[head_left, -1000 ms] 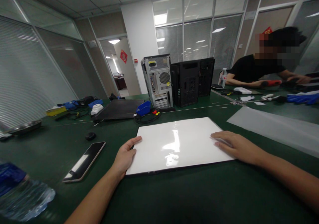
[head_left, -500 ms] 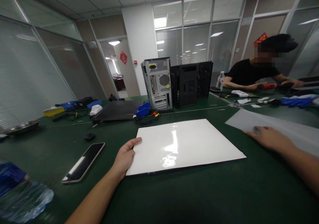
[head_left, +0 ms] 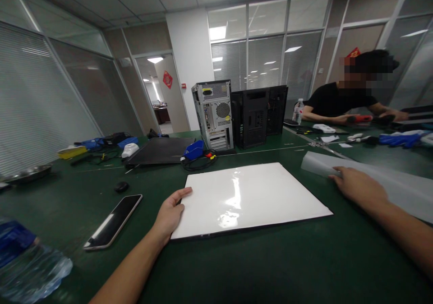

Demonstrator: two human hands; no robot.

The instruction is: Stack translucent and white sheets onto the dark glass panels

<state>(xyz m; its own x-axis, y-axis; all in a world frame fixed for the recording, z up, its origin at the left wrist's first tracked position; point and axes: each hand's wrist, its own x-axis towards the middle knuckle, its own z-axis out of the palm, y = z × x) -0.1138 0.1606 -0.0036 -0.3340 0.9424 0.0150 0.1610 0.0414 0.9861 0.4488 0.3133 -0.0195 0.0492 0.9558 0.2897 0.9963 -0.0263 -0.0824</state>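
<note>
A glossy white panel [head_left: 260, 195] with a thin dark edge lies in front of me, ceiling light reflecting off its face. My left hand [head_left: 171, 211] is closed on its left edge, the forefinger resting on the white surface and the thumb beside it. To the right, my right hand [head_left: 361, 186] pinches the near edge of a translucent whitish sheet [head_left: 402, 189]. That sheet is apart from the panel, and its left end curls up a little. Some of my right fingertips are hidden behind the hand and the sheet.
On the green table [head_left: 250, 268] lie a phone [head_left: 113, 223] and a large water bottle [head_left: 30, 263] at left. Behind the panel stand computer cases [head_left: 216, 114], a black flat panel [head_left: 162, 150] and a blue bin [head_left: 194, 150]. A co-worker [head_left: 341, 101] sits far right, near blue gloves [head_left: 401, 139].
My right hand has shifted slightly, and the sheet's left end has moved a little left and now curls. My left hand and the white panel stay nearly where they were.
</note>
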